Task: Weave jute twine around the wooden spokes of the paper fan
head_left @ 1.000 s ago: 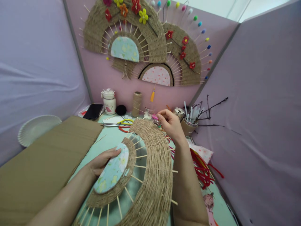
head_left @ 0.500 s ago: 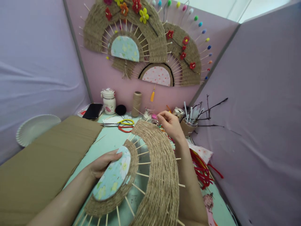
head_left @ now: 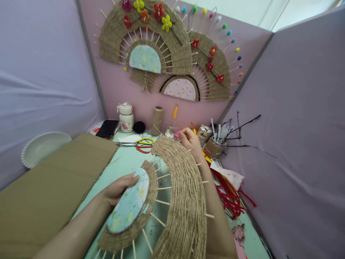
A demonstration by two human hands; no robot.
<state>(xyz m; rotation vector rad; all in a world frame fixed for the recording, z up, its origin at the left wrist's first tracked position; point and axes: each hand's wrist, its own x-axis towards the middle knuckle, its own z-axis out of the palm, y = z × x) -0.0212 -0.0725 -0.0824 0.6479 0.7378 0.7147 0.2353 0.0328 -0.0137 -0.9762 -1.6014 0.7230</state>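
Note:
A large fan of woven twine [head_left: 184, 190] on thin wooden sticks stands tilted in front of me. Its half-round centre [head_left: 130, 205] is covered in blue floral cloth. My left hand [head_left: 122, 187] grips that centre, thumb on the cloth and the other fingers hidden behind. Near the upper right edge of the twine band, my right hand [head_left: 190, 139] is closed in a pinch; what it holds is too small to make out. A strand runs from the band's top toward the twine spool [head_left: 157, 120].
Brown cardboard [head_left: 54, 187] lies at left beside a white plate [head_left: 44, 147]. Scissors [head_left: 134, 142], a phone [head_left: 107, 128] and a jar [head_left: 125, 117] sit behind. Branches [head_left: 239, 126] and red pipe cleaners [head_left: 229, 201] are at right. Finished fans [head_left: 178, 54] hang on the back wall.
My right hand has shifted slightly, its fingers lower and closer to the band's edge. The view has tilted up a little. My left hand keeps its hold.

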